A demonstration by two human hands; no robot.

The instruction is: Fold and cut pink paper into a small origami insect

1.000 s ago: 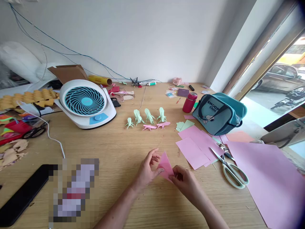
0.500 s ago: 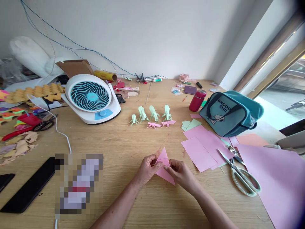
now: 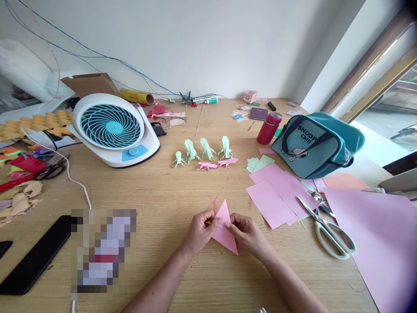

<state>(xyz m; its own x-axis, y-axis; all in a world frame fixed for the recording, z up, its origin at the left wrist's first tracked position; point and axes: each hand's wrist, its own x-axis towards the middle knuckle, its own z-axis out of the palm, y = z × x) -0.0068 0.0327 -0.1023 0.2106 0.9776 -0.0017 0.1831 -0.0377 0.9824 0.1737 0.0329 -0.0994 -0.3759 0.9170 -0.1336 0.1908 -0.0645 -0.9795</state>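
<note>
A folded piece of pink paper (image 3: pixel 224 238), pointed at its top and bottom right, is held just in front of me. My left hand (image 3: pixel 202 230) pinches its left edge, thumb on top and fingers curled behind. On the right edge, my right hand (image 3: pixel 246 232) grips it between thumb and bent fingers. The two thumbs nearly meet over the middle of the paper. Beyond the hands stand several folded light-green paper insects (image 3: pixel 207 149). Two pink folded paper figures (image 3: pixel 207 166) lie in front of these.
To the right are pink sheets (image 3: pixel 270 204), light-green paper pieces (image 3: pixel 263 162), scissors (image 3: pixel 332 237), a red flask (image 3: pixel 269 128) and a teal bag (image 3: pixel 312 145). A white fan (image 3: pixel 114 130) stands left, with a cable (image 3: pixel 78 180) trailing forward. A black flat object (image 3: pixel 39 256) lies front left.
The view has shifted slightly, so background things sit a little higher and further left. Both hands keep hold of the pink paper, and the crease line across its upper part no longer shows.
</note>
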